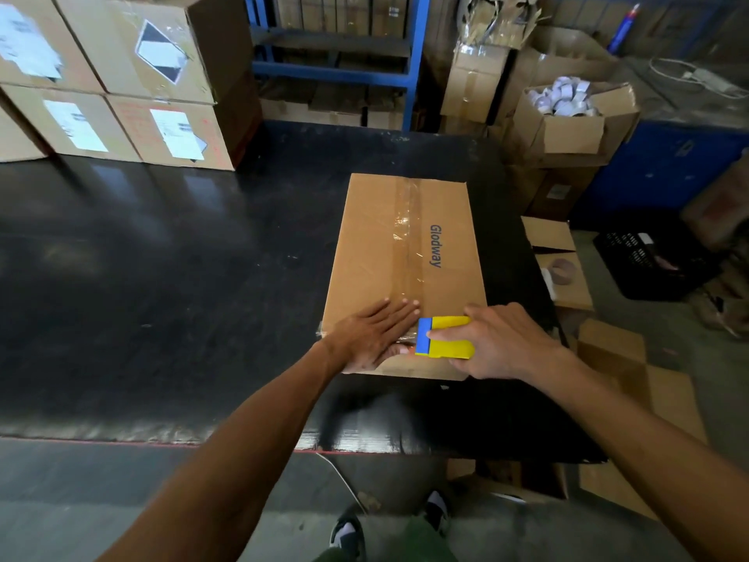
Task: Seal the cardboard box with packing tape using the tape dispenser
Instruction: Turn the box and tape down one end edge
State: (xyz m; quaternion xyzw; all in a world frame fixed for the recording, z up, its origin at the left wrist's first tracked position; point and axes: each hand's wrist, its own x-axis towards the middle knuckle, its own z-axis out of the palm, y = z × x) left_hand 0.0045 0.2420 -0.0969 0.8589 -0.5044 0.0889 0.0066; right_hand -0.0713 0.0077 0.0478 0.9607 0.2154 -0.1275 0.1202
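1. The cardboard box (399, 277) lies flaps-closed on the black table (162, 257), right of its middle; clear tape (409, 237) already runs along the centre seam.
2. The left hand (375, 334) presses flat on the near end, fingers straight.
3. The right hand (492, 342) grips the yellow-and-blue tape dispenser (444, 337) at the seam's near end (blade hidden).
4. Judged step: finishing the strip. Next: cut it and smooth the tail over the near edge.

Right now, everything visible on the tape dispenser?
The tape dispenser is a small handheld tool, plastic by its look, with a yellow body and a blue front edge. The right hand grips it, partly hiding it. It sits on the near end of the cardboard box beside the left hand, over the clear tape seam.
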